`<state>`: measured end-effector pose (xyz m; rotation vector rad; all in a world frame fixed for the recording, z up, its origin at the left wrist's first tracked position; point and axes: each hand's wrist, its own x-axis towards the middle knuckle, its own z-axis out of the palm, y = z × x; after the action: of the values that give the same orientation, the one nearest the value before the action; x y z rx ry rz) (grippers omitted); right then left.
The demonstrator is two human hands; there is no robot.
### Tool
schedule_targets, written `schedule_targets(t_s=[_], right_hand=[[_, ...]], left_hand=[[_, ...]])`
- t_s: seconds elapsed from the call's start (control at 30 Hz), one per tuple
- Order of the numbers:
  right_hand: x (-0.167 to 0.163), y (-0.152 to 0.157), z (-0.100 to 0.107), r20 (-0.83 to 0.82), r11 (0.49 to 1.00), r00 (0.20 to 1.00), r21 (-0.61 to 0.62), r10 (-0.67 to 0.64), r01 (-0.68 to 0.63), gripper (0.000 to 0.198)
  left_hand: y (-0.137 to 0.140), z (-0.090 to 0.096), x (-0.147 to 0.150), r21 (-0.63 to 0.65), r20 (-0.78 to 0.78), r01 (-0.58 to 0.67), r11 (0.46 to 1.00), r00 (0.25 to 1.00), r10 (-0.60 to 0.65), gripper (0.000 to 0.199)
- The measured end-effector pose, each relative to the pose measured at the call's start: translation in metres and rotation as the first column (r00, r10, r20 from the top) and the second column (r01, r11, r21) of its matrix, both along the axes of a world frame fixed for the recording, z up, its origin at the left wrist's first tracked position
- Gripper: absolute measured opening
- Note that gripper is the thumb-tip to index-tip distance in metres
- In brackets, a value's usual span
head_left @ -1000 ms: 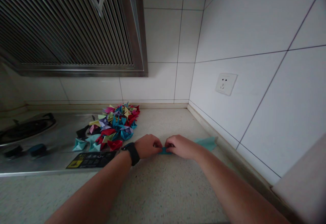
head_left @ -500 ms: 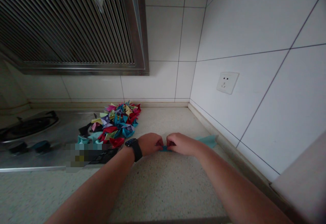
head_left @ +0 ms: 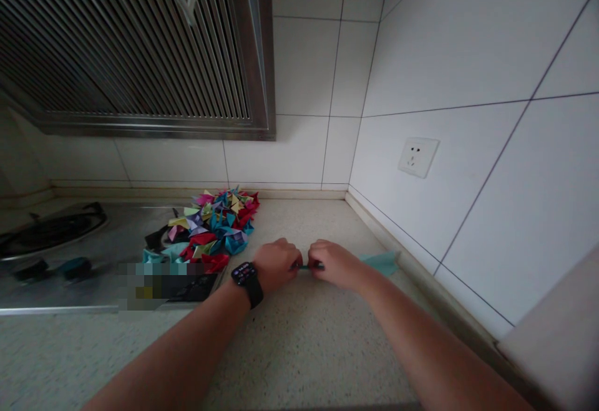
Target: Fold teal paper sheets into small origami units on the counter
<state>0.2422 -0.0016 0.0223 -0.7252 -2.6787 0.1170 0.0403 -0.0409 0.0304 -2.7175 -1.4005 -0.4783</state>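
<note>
A small piece of blue-green paper [head_left: 304,267] is pinched between my two hands, just above the speckled counter [head_left: 304,348]. My left hand [head_left: 279,262], with a black watch [head_left: 247,281] on its wrist, grips the paper's left end. On the other end my right hand [head_left: 333,262] is closed, knuckles up. Most of the paper is hidden by my fingers, so its folded shape cannot be made out. Behind my right wrist lies a light teal sheet of paper [head_left: 384,262]. Left of my hands is a heap of colourful folded paper pieces [head_left: 218,224].
The heap lies partly on a steel gas stove [head_left: 126,230] with black knobs [head_left: 75,269]. Above it hangs a range hood [head_left: 140,55]. White tiled walls meet in the corner, with a socket [head_left: 418,157] on the right wall.
Both hands have turned slightly, knuckles rolling upward, and the watch face now shows. The strip of paper between the fingers looks thinner. The view has shifted slightly.
</note>
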Motion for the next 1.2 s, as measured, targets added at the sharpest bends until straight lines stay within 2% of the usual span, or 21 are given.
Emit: schedule_targets(t_s=[0.1,0.3,0.47,0.63,0.77,0.87,1.03,1.2], right_hand=[[-0.001,0.003,-0.002,0.018,0.998,0.999,0.06,-0.031,0.029,0.005],[-0.001,0.002,-0.004,0.056,0.998,0.997,-0.031,-0.054,0.056,0.009],[-0.002,-0.001,-0.003,0.099,0.989,0.987,-0.065,-0.128,0.135,0.015],[-0.004,-0.001,-0.002,0.149,0.969,0.967,-0.101,-0.209,0.225,0.017],[-0.006,0.001,-0.002,0.165,0.952,0.956,-0.147,-0.242,0.267,0.017],[-0.005,0.001,0.0,0.191,0.948,0.945,-0.13,-0.264,0.291,0.017],[-0.002,-0.005,0.006,0.183,0.967,0.953,-0.041,-0.241,0.252,0.016],[-0.002,-0.01,0.01,0.163,0.98,0.968,-0.023,-0.191,0.197,0.016]], left_hand=[[0.006,-0.002,0.0,0.034,-0.036,0.034,0.999,0.999,-0.033,0.017],[0.009,-0.006,0.001,0.003,-0.088,0.019,1.0,0.996,-0.019,0.024],[0.006,-0.007,0.004,-0.02,-0.131,-0.065,0.998,0.99,0.062,0.027],[0.008,-0.006,0.005,-0.109,-0.139,-0.154,0.982,0.981,0.138,0.028],[0.011,-0.004,0.005,-0.16,-0.107,-0.185,0.97,0.98,0.169,0.025],[0.011,-0.003,0.006,-0.177,-0.113,-0.197,0.964,0.977,0.179,0.024],[0.004,0.0,0.004,-0.092,-0.158,-0.154,0.984,0.978,0.138,0.025],[-0.004,0.002,0.007,0.015,-0.153,-0.086,0.996,0.984,0.087,0.026]])
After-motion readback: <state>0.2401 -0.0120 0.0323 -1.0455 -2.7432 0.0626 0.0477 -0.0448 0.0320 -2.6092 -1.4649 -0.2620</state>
